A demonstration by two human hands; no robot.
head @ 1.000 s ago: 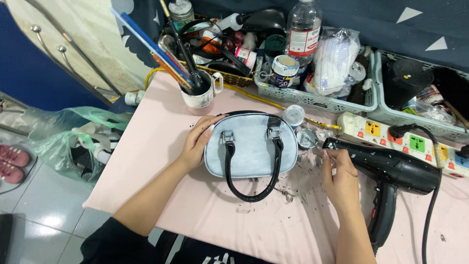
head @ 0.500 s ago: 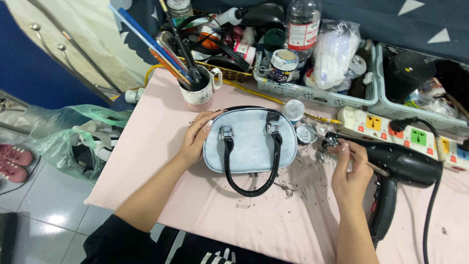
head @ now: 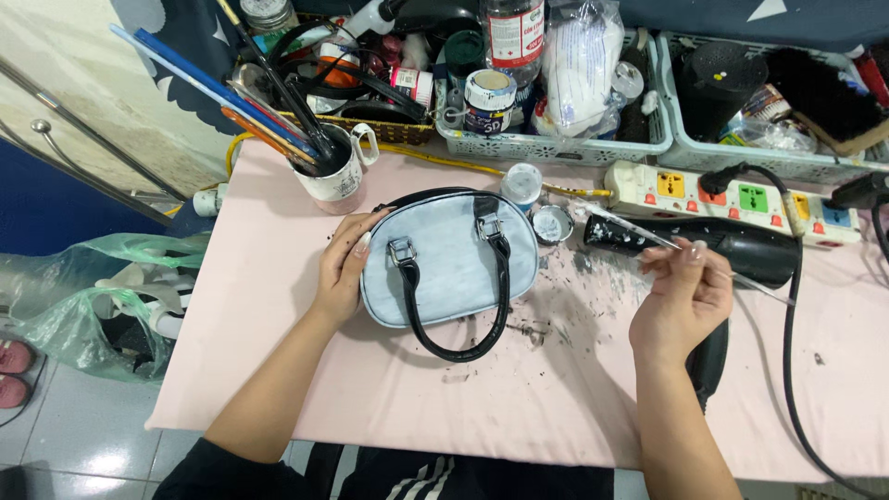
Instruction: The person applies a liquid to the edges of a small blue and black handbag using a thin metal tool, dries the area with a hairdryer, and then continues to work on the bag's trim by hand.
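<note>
Now left hand point(head: 341, 273) steadying smooth domed handbag point(head: 451, 255), right hand point(head: 681, 301) pinching thin paintbrush point(head: 648, 236)

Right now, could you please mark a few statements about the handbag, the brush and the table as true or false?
1. The left hand rests on the bag. True.
2. The right hand holds a thin brush. True.
3. The bag is red. False: pale blue with black handles.
4. The hair dryer lies on the floor. False: on the table, beyond the right hand.
5. A mug holds brushes. True.
</note>
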